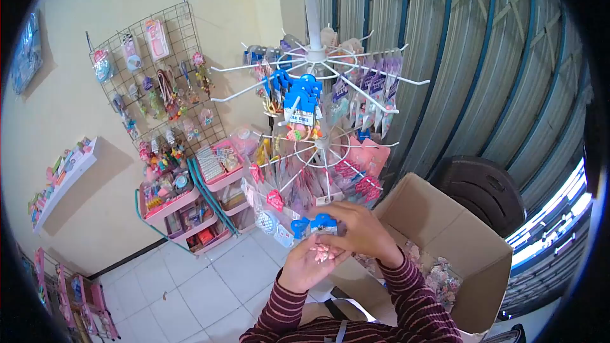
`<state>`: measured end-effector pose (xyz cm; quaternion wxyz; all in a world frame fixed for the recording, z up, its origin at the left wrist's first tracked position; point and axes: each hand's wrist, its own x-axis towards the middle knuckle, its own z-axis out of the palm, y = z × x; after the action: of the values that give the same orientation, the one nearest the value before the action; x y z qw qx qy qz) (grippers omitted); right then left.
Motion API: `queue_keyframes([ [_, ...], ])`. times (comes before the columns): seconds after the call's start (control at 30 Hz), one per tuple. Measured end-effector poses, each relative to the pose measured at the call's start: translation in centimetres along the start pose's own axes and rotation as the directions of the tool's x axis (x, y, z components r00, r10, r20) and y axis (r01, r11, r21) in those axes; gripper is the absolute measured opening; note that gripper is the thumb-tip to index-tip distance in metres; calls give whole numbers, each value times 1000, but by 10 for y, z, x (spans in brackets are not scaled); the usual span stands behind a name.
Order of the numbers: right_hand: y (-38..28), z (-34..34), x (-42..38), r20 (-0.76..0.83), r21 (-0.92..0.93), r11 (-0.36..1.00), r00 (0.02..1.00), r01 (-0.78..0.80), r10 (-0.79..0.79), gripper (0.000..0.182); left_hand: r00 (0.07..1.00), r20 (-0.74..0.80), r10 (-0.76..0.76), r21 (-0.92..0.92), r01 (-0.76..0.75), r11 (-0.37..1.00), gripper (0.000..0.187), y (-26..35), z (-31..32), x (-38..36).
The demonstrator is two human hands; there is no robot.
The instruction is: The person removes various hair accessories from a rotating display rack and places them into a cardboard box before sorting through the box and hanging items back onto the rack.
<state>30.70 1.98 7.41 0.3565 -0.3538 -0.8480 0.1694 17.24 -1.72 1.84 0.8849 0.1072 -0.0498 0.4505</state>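
Note:
My left hand (311,267) is palm up and cupped below the rack, with small pink pieces (323,253) lying in it. Their exact kind is too small to make out. My right hand (359,228) comes over from the right, fingers bent down around a blue card (323,223), its fingertips close to the left palm. Whether the pink pieces are joined to that card cannot be told. Beside it is a second blue card (298,226). Just above both hands, the white wire display rack (323,144) carries packets of pink accessories on its lower hooks.
At right stands an open cardboard box (470,241) with pink packets inside, a dark chair (483,194) behind it. Blue-carded accessories (302,105) hang on the upper tier. A wire grid (159,70) and pink drawers (190,213) are at left, a metal shutter (432,44) behind.

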Motion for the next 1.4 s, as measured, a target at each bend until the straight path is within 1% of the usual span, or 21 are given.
queue_keyframes([
  [0.03,-3,1,2,-7,-15,1000,1000,1,-1,39,1000,14,-8,0,8,1000,32,4,3,-3],
  [0.1,-11,5,5,99,74,984,983,-159,152,32,1000,-13,-24,32,24,999,29,10,3,-9],
  [0.13,-15,7,5,97,65,985,983,-162,156,32,1000,-7,-29,28,29,999,29,12,-1,-11],
  [0.2,-22,10,6,-63,116,984,988,-133,141,28,985,168,-33,-98,50,994,31,17,-13,-12],
  [0.23,-24,12,6,-66,106,986,988,-132,139,28,983,177,-36,-99,54,994,31,18,-7,-15],
  [0.3,-27,13,10,-226,80,997,974,-3,21,30,998,-7,66,-27,-67,997,35,23,12,-21],
  [0.43,-32,-5,17,-355,129,991,932,-31,75,47,997,62,39,-16,-38,999,47,34,20,-25],
  [0.5,-30,-25,24,-553,204,976,832,76,51,67,999,39,36,15,-37,999,53,38,13,-26],
  [0.6,-39,-49,34,-592,250,954,806,167,14,69,995,-47,83,-30,-85,996,55,44,13,-25],
  [0.63,-43,-52,36,-597,237,955,802,178,-1,69,996,-31,83,-26,-84,996,55,47,12,-25],
  [0.7,-50,-56,40,-501,31,986,856,166,-128,76,998,-53,34,-147,-42,988,51,50,9,-26],
  [0.77,-65,-50,44,-473,30,989,874,146,-115,74,997,-60,45,-147,-53,988,50,54,4,-25],
  [0.83,-73,-43,47,-351,-46,993,929,111,-120,74,991,-93,93,-147,-106,983,53,57,-1,-25],
  [0.87,-76,-39,48,-308,-23,998,949,65,-69,75,991,-83,103,-154,-115,981,53,59,-5,-26],
  [0.97,-76,-33,54,-260,-51,992,957,120,-129,77,985,-86,149,-190,-163,968,53,68,-10,-30],
  [1.03,-83,-33,59,-237,-59,989,961,133,-143,78,962,-103,255,-107,-265,958,39,75,-10,-35],
  [1.1,-92,-34,67,-299,76,988,949,133,-105,78,953,-93,288,-107,-297,949,39,83,-13,-38],
  [1.17,-104,-42,79,-286,60,989,951,138,-116,77,943,-77,323,-114,-330,937,38,87,-16,-41],
  [1.23,-118,-52,94,-269,-46,984,946,172,-178,75,912,-98,397,19,-398,917,45,91,-18,-45],
  [1.27,-122,-56,101,-237,-52,971,942,232,-238,73,910,-94,404,16,-404,915,45,94,-18,-46],
  [1.4,-128,-61,106,-245,17,979,950,204,-194,73,913,-109,394,-69,-402,913,39,98,-18,-51],
])
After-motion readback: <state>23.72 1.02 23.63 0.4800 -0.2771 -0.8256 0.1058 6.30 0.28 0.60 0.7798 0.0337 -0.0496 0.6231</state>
